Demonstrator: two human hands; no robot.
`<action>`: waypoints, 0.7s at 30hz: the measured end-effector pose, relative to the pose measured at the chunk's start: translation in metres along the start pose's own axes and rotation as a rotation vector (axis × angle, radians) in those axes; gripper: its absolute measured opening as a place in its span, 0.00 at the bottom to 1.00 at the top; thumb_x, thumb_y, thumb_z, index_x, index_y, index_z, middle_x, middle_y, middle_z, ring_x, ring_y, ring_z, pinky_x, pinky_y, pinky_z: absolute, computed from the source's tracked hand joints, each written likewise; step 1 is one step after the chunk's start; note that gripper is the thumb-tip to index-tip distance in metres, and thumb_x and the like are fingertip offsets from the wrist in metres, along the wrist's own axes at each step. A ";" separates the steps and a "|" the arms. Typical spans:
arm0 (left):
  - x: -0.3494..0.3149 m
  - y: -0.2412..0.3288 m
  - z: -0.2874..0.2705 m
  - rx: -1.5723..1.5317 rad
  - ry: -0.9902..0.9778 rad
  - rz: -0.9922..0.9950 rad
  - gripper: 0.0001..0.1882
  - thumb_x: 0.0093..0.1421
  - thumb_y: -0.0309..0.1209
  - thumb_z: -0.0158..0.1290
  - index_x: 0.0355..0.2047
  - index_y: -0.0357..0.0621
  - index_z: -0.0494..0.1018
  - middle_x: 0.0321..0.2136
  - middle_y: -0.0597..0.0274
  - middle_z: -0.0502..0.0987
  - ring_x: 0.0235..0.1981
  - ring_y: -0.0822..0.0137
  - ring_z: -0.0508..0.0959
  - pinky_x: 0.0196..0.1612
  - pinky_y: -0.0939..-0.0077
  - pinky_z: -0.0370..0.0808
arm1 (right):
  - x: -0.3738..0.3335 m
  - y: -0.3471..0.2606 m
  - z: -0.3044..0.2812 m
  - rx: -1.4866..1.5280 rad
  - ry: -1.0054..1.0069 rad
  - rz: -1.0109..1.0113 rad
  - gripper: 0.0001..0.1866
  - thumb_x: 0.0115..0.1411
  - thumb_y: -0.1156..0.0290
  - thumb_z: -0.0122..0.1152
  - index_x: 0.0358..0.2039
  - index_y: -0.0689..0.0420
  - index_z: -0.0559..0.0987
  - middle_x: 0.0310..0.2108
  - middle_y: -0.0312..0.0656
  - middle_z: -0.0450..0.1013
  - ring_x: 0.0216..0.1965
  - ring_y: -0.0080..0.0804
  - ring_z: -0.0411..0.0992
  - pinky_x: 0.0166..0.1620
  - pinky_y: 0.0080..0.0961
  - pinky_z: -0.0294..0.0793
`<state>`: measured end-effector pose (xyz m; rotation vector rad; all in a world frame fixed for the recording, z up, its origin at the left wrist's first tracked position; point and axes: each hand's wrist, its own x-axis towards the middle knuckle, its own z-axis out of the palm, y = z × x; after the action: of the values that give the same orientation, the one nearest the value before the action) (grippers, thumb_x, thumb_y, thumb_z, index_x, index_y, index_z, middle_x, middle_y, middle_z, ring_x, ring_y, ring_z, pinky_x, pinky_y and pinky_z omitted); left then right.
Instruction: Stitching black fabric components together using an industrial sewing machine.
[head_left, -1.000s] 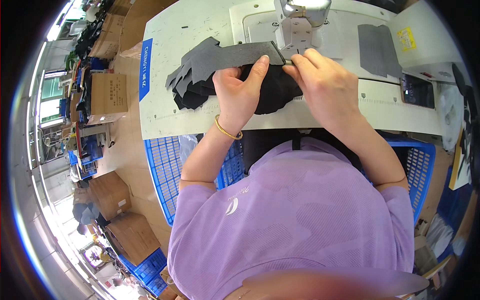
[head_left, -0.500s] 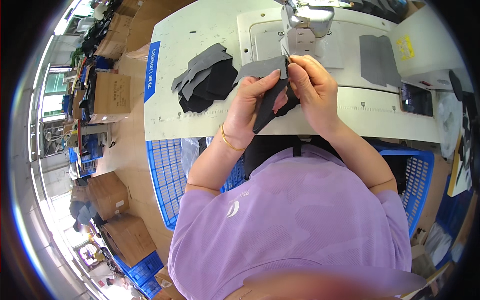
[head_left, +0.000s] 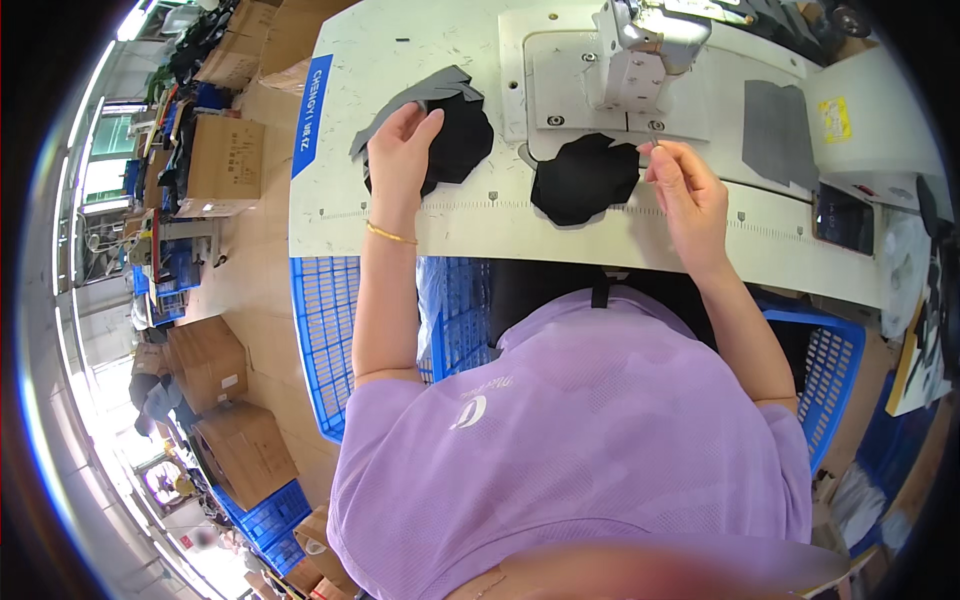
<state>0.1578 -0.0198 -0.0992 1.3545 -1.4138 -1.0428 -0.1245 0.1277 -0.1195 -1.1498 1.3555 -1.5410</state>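
My left hand (head_left: 402, 150) is at the pile on the left of the white table, thumb and fingertips closed on the edge of a grey fabric piece (head_left: 447, 82). Black fabric pieces (head_left: 462, 140) lie beneath and beside it. My right hand (head_left: 688, 190) is closed around a thin metal tool (head_left: 654, 141); its kind is mostly hidden by the fingers. Just left of that hand, a rounded black fabric piece (head_left: 585, 180) lies flat in front of the sewing machine (head_left: 650, 55), apart from my left hand.
A grey fabric panel (head_left: 778, 130) lies right of the machine head, with a dark phone-like screen (head_left: 845, 218) near it. Blue plastic baskets (head_left: 325, 345) stand below the table's front edge. Cardboard boxes (head_left: 225, 165) are on the floor at left.
The fabric piece that both hands held by the needle area now lies on the table. My left hand has moved left to the pile; my right hand has shifted right with the thin tool.
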 end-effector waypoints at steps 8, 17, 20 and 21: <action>-0.063 0.025 0.051 0.501 0.141 0.500 0.08 0.52 0.29 0.63 0.25 0.42 0.74 0.23 0.60 0.75 0.21 0.61 0.75 0.28 0.68 0.72 | -0.001 0.009 -0.006 -0.112 0.084 0.144 0.10 0.62 0.68 0.64 0.29 0.61 0.75 0.26 0.30 0.70 0.25 0.16 0.62 0.29 0.17 0.64; -0.067 -0.002 0.103 0.577 -0.394 0.733 0.19 0.47 0.31 0.66 0.38 0.41 0.73 0.34 0.60 0.72 0.39 0.54 0.71 0.44 0.65 0.68 | 0.005 -0.004 0.004 -0.307 -0.083 -0.222 0.08 0.64 0.71 0.58 0.34 0.64 0.77 0.29 0.40 0.74 0.29 0.28 0.71 0.36 0.22 0.70; -0.063 0.003 0.108 0.524 -0.560 0.613 0.16 0.48 0.30 0.65 0.35 0.42 0.72 0.33 0.60 0.72 0.37 0.54 0.71 0.44 0.64 0.68 | 0.023 0.004 0.005 -0.277 -0.156 -0.242 0.12 0.67 0.66 0.53 0.39 0.64 0.77 0.34 0.43 0.78 0.34 0.32 0.75 0.40 0.25 0.73; -0.062 0.002 0.109 0.488 -0.544 0.683 0.16 0.47 0.30 0.66 0.33 0.42 0.71 0.32 0.60 0.71 0.37 0.54 0.70 0.43 0.64 0.68 | 0.029 0.008 0.006 -0.256 -0.196 -0.257 0.15 0.69 0.64 0.50 0.42 0.63 0.77 0.36 0.45 0.79 0.37 0.34 0.77 0.43 0.26 0.73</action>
<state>0.0521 0.0420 -0.1272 0.7814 -2.4323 -0.6329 -0.1280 0.0972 -0.1235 -1.6441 1.3379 -1.4100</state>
